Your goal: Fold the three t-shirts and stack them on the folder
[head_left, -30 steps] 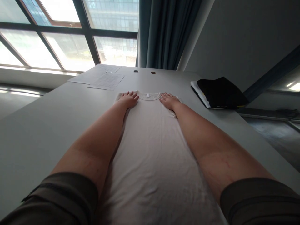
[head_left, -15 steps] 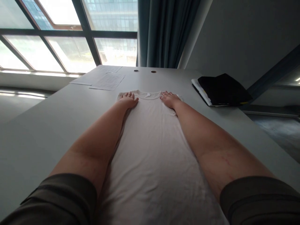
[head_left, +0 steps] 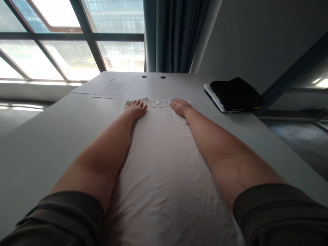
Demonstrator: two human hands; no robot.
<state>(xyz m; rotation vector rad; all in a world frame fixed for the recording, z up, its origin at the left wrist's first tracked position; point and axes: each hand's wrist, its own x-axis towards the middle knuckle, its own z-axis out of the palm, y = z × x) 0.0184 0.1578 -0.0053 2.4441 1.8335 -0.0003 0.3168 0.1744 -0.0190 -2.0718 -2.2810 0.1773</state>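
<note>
Pale T-shirt (head_left: 164,153) lies flat on bench (head_left: 64,136), collar (head_left: 158,104) at twelve o'clock. My left grip (head_left: 137,108) (eleven) and right grip (head_left: 181,107) (one) rest splayed, palm-down, on its shoulders, pinching nothing. Uneven pressure could skew it, deepening creases toward six.

Lg window (head_left: 69,58), L side, dk frame, v. bright daylight thru it; glassy bldg (head_left: 115,17) outside. Blue-grey curtain (head_left: 174,37) hangs beside it, approx ctr. R wall (head_left: 256,37) plain, in shadow. Lt grey table (head_left: 51,143) runs back twd curtain, 2 round holes (head_left: 144,77) nr far edge. Grey floor (head_left: 294,136) w/ sheen, R of table.
</note>
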